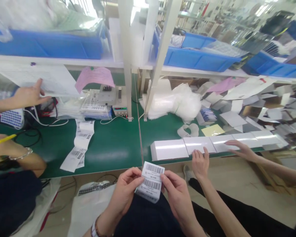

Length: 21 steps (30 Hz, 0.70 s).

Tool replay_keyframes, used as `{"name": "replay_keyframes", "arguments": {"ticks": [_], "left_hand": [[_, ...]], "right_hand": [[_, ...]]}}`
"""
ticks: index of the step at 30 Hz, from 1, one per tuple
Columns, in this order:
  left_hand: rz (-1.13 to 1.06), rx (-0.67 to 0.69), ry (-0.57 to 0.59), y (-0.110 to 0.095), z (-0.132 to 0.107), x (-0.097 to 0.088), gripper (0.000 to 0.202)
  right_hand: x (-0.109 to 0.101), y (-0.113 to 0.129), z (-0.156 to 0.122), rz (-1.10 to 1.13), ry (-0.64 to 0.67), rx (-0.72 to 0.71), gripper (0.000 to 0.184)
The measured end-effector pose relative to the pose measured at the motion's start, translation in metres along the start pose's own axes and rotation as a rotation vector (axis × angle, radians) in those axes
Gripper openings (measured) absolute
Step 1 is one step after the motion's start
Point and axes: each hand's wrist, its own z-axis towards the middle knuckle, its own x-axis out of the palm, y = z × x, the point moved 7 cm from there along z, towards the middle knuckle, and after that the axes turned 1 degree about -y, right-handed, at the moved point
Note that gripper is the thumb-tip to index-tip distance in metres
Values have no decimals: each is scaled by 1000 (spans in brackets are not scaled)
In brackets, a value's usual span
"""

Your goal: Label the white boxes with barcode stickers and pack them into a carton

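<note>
In front of my body, just off the table's front edge, I hold a folded strip of white barcode labels (pixel 151 181). My left hand (pixel 127 187) pinches its left edge between thumb and fingers. On the opposite edge, my right hand (pixel 175 194) grips it the same way. Black barcodes and small print face up; the print is too small to read. Farther left on the green table (pixel 113 141) lies another strip of barcode labels (pixel 81 144), loosely folded. A row of white boxes (pixel 171 149) lines the table edge to the right.
A co-worker's hands (pixel 201 163) rest on the white boxes at right. At left another person points at a hanging paper sheet (pixel 56 79) and holds a yellow pen (pixel 2 141). Behind stand a power supply (pixel 120 110), plastic bags (pixel 185 102) and shelves with blue bins (pixel 197 57).
</note>
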Motion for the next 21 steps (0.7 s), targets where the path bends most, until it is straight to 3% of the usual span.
{"name": "replay_keyframes", "arguments": {"ticks": [8, 15, 21], "left_hand": [[-45, 39, -34, 3, -17, -18, 35], [-75, 104, -96, 5, -21, -28, 31], [-74, 82, -75, 6, -20, -18, 28]], "right_hand": [[30, -28, 2, 43, 114, 180, 41], [15, -4, -2, -27, -101, -118, 39], [14, 2, -8, 189, -14, 4, 39]]}}
